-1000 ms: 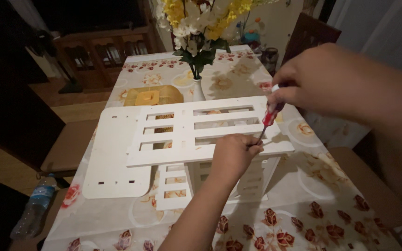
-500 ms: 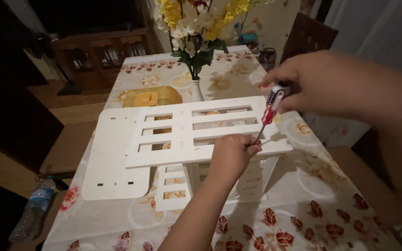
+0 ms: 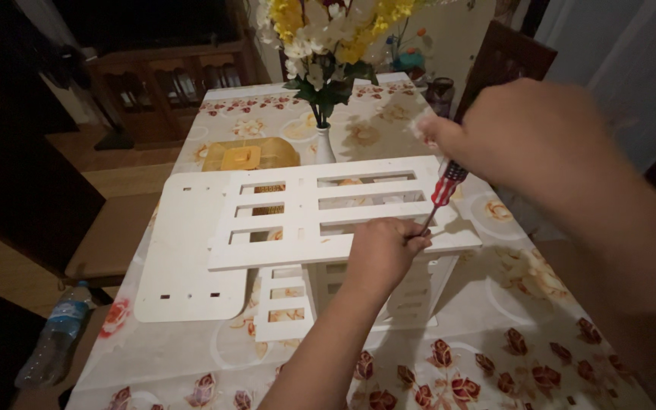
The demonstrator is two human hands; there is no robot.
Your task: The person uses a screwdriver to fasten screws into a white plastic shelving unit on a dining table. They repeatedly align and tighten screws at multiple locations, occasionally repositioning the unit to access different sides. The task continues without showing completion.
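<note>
Screwdriver (image 3: 446, 187), red-handled, is standing tilted near the desk's (image 3: 495, 334) right edge, gripped by the closed right hand (image 3: 525, 144) with its tip at the white slatted panel (image 3: 320, 216), where the left hand (image 3: 383, 254) is pinching something hidden; tilt risks slipping onto fingers.

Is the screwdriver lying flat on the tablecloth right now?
No, the right hand holds the screwdriver tilted, its tip down at the white slatted panel beside the left hand.

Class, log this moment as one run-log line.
right hand: holds red-handled screwdriver | tip: at white slatted panel | left hand: on panel by tip | surface: floral table
</note>
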